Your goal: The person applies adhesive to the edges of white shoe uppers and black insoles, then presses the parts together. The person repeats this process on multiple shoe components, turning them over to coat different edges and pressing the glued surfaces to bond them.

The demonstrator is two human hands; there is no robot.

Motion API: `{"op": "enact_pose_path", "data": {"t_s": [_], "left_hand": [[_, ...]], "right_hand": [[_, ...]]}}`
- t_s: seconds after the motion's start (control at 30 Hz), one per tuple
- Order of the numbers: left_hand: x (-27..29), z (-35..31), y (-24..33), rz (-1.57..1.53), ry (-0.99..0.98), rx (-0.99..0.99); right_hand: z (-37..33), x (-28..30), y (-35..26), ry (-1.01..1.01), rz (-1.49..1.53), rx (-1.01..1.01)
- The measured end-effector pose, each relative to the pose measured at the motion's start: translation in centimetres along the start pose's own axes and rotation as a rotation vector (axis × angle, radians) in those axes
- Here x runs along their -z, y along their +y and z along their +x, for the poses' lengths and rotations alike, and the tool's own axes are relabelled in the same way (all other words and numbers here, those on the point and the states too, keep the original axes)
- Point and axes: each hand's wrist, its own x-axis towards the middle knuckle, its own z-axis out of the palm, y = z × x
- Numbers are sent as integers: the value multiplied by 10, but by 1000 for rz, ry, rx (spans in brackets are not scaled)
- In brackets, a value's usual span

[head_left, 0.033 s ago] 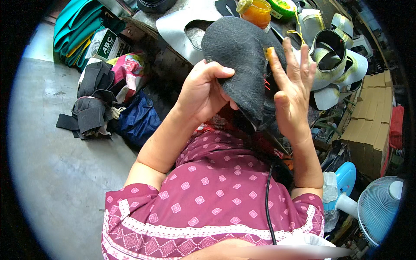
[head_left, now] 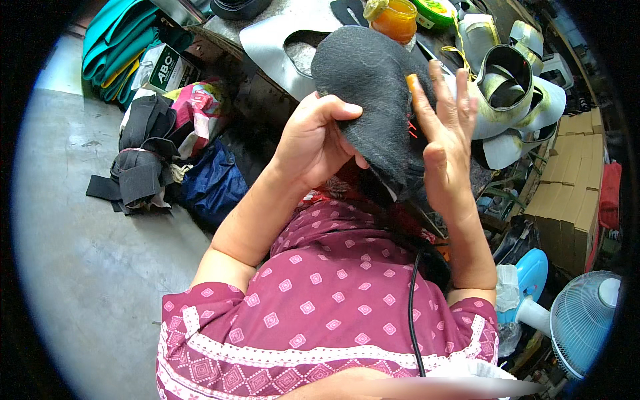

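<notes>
A black, fuzzy, rounded piece of material [head_left: 363, 80], shaped like a shoe upper, is held up in front of me. My left hand [head_left: 320, 137] pinches its left edge, thumb on top and fingers underneath. Along its right side, my right hand [head_left: 447, 127] has its fingers spread and its palm facing the piece. An orange-yellow smear, like glue, coats the right index fingertip. Small red marks show on the dark material beside that hand. Beyond the piece stands an open jar of orange-yellow paste [head_left: 398, 21].
A white cut-out piece [head_left: 270, 47] lies on the table behind. Curled white pieces with yellowish edges [head_left: 507, 87] pile up at the right, near cardboard boxes [head_left: 567, 173] and a fan [head_left: 587, 320]. Black strips [head_left: 140, 173], a blue bag [head_left: 217, 180] and green fabric [head_left: 120, 47] sit at the left.
My right hand has shifted slightly left and down beside the black piece. The left hand keeps its grip almost unmoved.
</notes>
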Motion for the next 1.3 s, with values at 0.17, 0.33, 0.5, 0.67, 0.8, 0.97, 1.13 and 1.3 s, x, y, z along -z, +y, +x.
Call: {"op": "enact_pose_path", "data": {"t_s": [0.17,0.33,0.5,0.67,0.8,0.97,1.13,1.3], "left_hand": [[17,6,-4,-63,-60,19],[38,18,9,-273,-248,94],[27,14,5,-169,-122,78],[8,13,-6,-75,-23,24],[11,15,-4,-106,-52,51],[20,19,-1,-189,-34,36],[31,20,7,-249,-146,111],[38,28,0,-329,-311,163]], "right_hand": [[-5,-6,-9,-38,417,-85],[-2,9,-8,-80,189,36],[10,8,5,40,234,-53],[5,-15,0,-30,200,-42],[2,-16,0,-32,328,-48],[-4,-10,-5,-120,251,67],[1,6,8,-55,228,51],[4,-4,2,-59,195,6]]}}
